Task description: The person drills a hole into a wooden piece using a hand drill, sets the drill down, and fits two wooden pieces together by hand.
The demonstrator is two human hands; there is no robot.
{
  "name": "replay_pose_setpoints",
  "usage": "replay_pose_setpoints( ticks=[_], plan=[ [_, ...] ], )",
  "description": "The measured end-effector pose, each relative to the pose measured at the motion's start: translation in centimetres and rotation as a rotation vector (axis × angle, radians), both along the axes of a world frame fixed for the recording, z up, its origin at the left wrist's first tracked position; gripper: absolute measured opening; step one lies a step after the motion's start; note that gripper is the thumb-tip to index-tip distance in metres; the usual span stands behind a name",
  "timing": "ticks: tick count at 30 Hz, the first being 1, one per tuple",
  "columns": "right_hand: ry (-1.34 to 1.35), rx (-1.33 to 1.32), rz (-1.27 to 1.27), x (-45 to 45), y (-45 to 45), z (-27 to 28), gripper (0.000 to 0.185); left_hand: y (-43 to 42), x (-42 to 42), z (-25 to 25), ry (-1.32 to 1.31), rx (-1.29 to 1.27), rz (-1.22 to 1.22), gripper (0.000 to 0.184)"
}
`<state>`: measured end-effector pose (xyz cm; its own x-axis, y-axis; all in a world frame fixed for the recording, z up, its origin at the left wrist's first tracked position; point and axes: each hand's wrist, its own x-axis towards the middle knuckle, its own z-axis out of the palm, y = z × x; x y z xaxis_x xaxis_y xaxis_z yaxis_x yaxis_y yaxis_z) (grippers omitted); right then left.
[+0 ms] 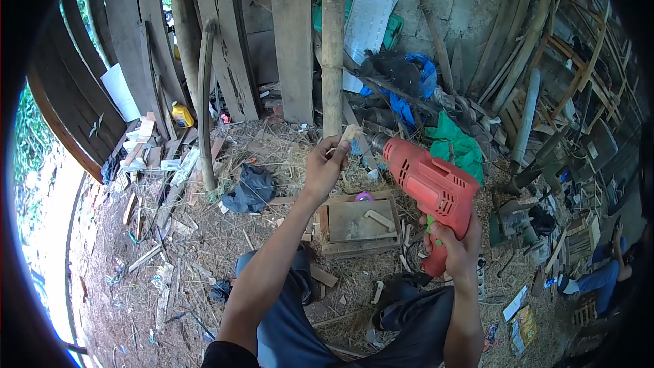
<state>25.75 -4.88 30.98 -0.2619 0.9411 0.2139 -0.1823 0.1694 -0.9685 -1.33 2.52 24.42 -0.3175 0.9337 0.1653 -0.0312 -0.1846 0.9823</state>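
My right hand (pixel 453 242) is wrapped round the handle of a red power drill (pixel 432 184), whose front end points up and to the left. Between the fingers and thumb of my left hand (pixel 325 167) is a small pale piece of wood (pixel 351 133). The wood piece is close to the drill's chuck (pixel 380 142); whether they touch I cannot tell. Below both hands sits a wooden box (pixel 359 225) on the ground, with a light wooden stick (pixel 379 220) and a purple round item (pixel 364 197) on it.
A dark cloth (pixel 251 189) lies left of the box. Wood scraps and straw cover the ground. A bamboo post (pixel 333 48) stands ahead. Green plastic (pixel 453 142) lies behind the drill. At the far right another person's leg (pixel 599 283) is visible.
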Motion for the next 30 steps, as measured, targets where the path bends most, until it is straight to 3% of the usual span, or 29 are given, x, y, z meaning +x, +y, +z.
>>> replay_pose_setpoints(
  ticks=[2, 15, 30],
  plan=[
    [0.004, -0.009, 0.002, -0.02, 0.0, 0.01, 0.043, 0.36, -0.07, -0.44, -0.119, 0.034, -0.01, 0.025],
    [-0.004, -0.01, -0.024, -0.15, 0.17, -0.13, 0.043, 0.41, -0.1, -0.44, -0.047, 0.018, 0.001, 0.026],
    [-0.037, 0.003, 0.006, -0.05, 0.43, -0.28, 0.043, 0.65, -0.17, -1.03, -0.155, 0.047, -0.074, 0.025]
  ],
)
